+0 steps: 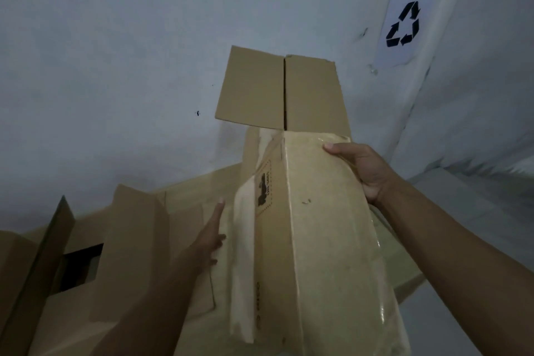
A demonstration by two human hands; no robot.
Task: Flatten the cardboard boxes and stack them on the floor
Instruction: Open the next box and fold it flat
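A tall brown cardboard box with clear tape over its faces stands in front of me, its two top flaps sticking up against the wall. My right hand grips the box's upper right edge, thumb on the front face. My left hand lies flat with fingers stretched out against the box's left side. Behind and to the left lie more cardboard boxes, one with an open flap and a dark gap.
A white wall rises right behind the boxes. A paper sign with a black recycling symbol is taped on the wall at upper right. Pale floor shows at the right.
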